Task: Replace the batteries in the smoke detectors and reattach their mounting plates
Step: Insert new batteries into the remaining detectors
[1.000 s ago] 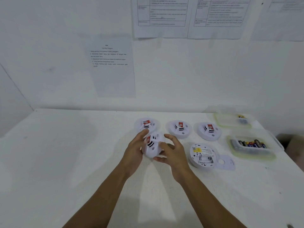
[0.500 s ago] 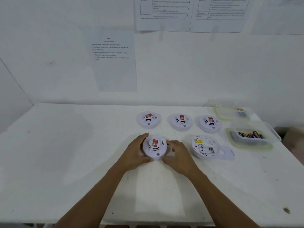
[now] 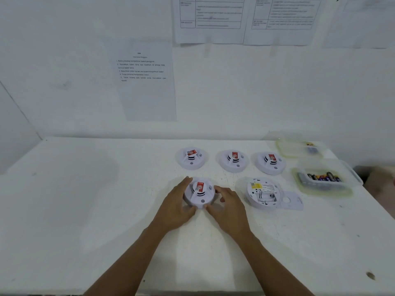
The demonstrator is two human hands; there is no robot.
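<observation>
White smoke detector (image 3: 199, 194) on table (image 3: 85, 210), grasped between left hand (image 3: 177, 207) and right hand (image 3: 227, 207); just right of it, open-backed detector (image 3: 264, 195) touching mounting plate (image 3: 291, 200).

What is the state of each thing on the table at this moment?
front smoke detector, face up on table, held by both hands.
left hand, grips its left rim.
right hand, grips its right rim.
rear smoke detectors, three, face up, untouched.
fifth smoke detector, face down, back uncovered, battery bay looks empty.
mounting plate, detached, lying flat beside it.
near container, open, holds batteries.
far container, contents unclear.
</observation>
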